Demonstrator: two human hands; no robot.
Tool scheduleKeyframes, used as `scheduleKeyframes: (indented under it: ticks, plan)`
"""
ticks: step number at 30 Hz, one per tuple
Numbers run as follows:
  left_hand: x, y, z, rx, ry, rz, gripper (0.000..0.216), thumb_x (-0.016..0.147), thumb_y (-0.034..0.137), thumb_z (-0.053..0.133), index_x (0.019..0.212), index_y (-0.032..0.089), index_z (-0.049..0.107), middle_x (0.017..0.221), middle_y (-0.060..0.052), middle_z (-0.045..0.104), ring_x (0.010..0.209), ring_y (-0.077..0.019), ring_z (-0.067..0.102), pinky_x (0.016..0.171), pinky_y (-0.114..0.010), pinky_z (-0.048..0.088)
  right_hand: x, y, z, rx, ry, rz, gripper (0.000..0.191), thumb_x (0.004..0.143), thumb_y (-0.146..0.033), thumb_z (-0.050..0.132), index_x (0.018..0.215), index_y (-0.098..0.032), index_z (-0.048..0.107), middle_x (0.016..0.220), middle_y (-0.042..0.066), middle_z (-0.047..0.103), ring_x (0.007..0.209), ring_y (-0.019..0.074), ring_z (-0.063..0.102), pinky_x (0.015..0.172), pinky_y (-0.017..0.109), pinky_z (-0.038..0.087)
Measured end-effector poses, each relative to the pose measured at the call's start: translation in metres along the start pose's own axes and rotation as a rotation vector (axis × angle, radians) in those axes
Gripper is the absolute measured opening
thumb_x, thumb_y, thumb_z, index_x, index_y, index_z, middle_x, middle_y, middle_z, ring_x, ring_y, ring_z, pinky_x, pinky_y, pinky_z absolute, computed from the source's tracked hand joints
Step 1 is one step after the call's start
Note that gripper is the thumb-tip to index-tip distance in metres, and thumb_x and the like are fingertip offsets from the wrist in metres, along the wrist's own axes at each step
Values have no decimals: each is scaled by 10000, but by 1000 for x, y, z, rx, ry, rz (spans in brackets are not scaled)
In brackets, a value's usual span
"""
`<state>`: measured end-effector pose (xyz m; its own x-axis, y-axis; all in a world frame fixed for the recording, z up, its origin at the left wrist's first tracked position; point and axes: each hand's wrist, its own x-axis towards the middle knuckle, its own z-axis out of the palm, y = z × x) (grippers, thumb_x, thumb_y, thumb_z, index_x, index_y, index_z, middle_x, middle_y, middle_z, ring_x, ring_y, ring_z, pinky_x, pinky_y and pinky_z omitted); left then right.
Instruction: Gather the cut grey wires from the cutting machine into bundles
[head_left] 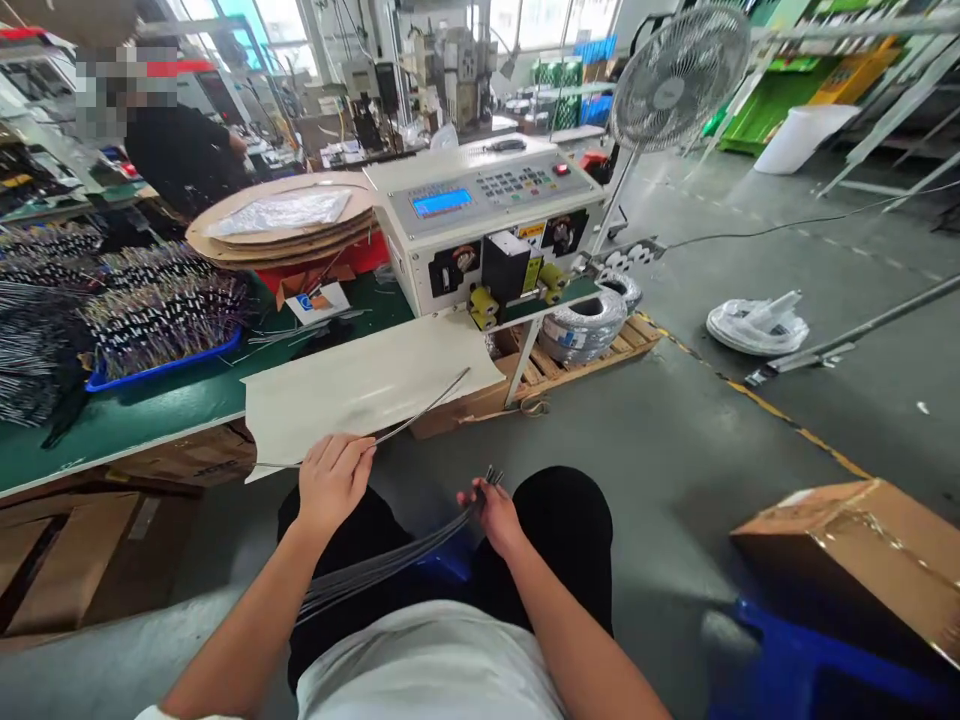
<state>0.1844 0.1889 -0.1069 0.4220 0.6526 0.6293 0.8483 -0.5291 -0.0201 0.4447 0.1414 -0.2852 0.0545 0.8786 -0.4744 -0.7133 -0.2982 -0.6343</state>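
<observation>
My left hand (336,475) is closed around a single grey cable (424,410), over the near edge of a cream sheet (367,385). One end of that cable points toward the machine; the other sticks out to the left of my fingers. Over my lap, my right hand (495,508) grips a bundle of grey cables (397,560) near their ends. The bundle trails left under my left forearm, where its far end is hidden. Beyond the sheet stands a cream wire-cutting machine (487,225) with a lit blue display and yellow-green rollers.
Cardboard discs (281,215) and a blue tray (165,365) of cable pieces lie on the green bench (202,410). Wrapped cable coils (581,330) rest on a pallet below the machine. A fan (667,90) stands behind it. A cardboard box (862,550) is at right; a person works at upper left.
</observation>
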Motion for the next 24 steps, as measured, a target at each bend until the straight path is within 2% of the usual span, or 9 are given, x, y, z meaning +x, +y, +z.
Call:
scheduleKeyframes:
  ticks: [2, 4, 8, 11, 16, 21, 24]
  plan:
    - [-20, 15, -1, -39, -10, 70, 150, 906, 210, 615, 1050, 220, 656, 913, -43, 688, 815, -175, 607, 757, -312, 469, -3, 1, 6, 44, -4, -50, 332, 708, -485, 786, 825, -206, 648, 678, 27, 713, 844, 258, 747, 810, 378, 566]
    - [-43, 35, 3, -101, -126, 75, 142, 906, 208, 614, 1041, 218, 659, 904, -37, 688, 795, -163, 598, 723, -297, 468, -5, 2, 11, 82, -3, -78, 329, 727, -473, 777, 849, -196, 649, 788, 79, 765, 885, 264, 746, 821, 387, 569]
    - [-92, 67, 17, -254, -385, -43, 132, 957, 243, 542, 982, 216, 669, 900, -34, 667, 835, -155, 589, 717, -276, 480, -8, 2, 16, 142, -4, -88, 255, 791, -408, 734, 862, -181, 643, 904, 118, 777, 927, 266, 743, 802, 375, 579]
    - [-115, 74, 23, -347, -516, -72, 201, 987, 263, 481, 1009, 214, 674, 916, -46, 652, 859, -159, 581, 739, -280, 490, -8, 3, 13, 147, 23, -72, 217, 841, -378, 690, 914, -177, 649, 879, 95, 768, 929, 257, 745, 808, 369, 582]
    - [-123, 71, 24, -366, -622, -51, 275, 1005, 278, 418, 1062, 234, 683, 954, -55, 645, 879, -166, 570, 753, -299, 491, -8, 5, 8, 121, 24, -50, 244, 868, -362, 665, 1020, -171, 653, 862, 85, 756, 902, 251, 746, 810, 386, 581]
    - [-116, 70, 21, -286, -694, -47, 294, 1011, 298, 397, 1083, 252, 679, 978, -53, 648, 920, -176, 574, 788, -308, 484, -7, 6, 9, 131, 38, -73, 203, 829, -362, 700, 915, -200, 613, 702, 5, 677, 781, 227, 732, 740, 361, 578]
    - [-114, 58, 11, -144, -718, -54, 310, 1005, 352, 409, 1173, 261, 653, 1013, -61, 659, 962, -207, 591, 802, -332, 479, -6, 7, 10, 167, 54, -64, 185, 804, -330, 708, 862, -207, 583, 630, -32, 608, 678, 197, 699, 679, 331, 566]
